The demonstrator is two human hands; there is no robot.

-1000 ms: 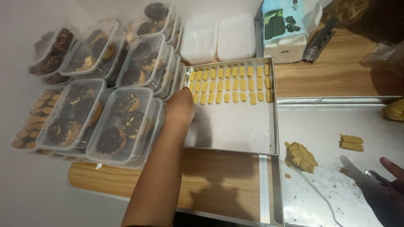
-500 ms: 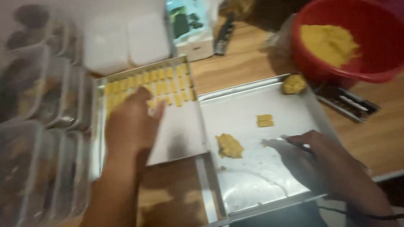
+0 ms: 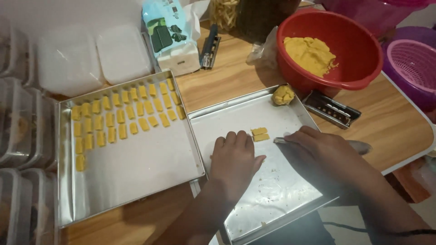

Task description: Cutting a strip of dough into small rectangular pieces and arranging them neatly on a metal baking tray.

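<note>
Home kitchen, small-batch baking, as I see it via the head cam: wooden surface [image 3: 236,81] w/ two metal baking trays [image 3: 136,181], rows of cut yellow dough pcs [image 3: 122,119], red plastic bowl [image 3: 359,50] of dough, stacked clear food containers [image 3: 22,131] at left, pink basket [image 3: 415,63] at right.

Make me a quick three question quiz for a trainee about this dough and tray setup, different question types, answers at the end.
1. True or false: the left hand rests palm down on the right tray.
2. Which holds the big mass of yellow dough: A) the red bowl, B) the pink basket, C) the left tray?
3. Fill in: the right hand holds a metal ____.

Key: 1 true. 2 A. 3 blade; its tip points at the two cut pieces.
</note>
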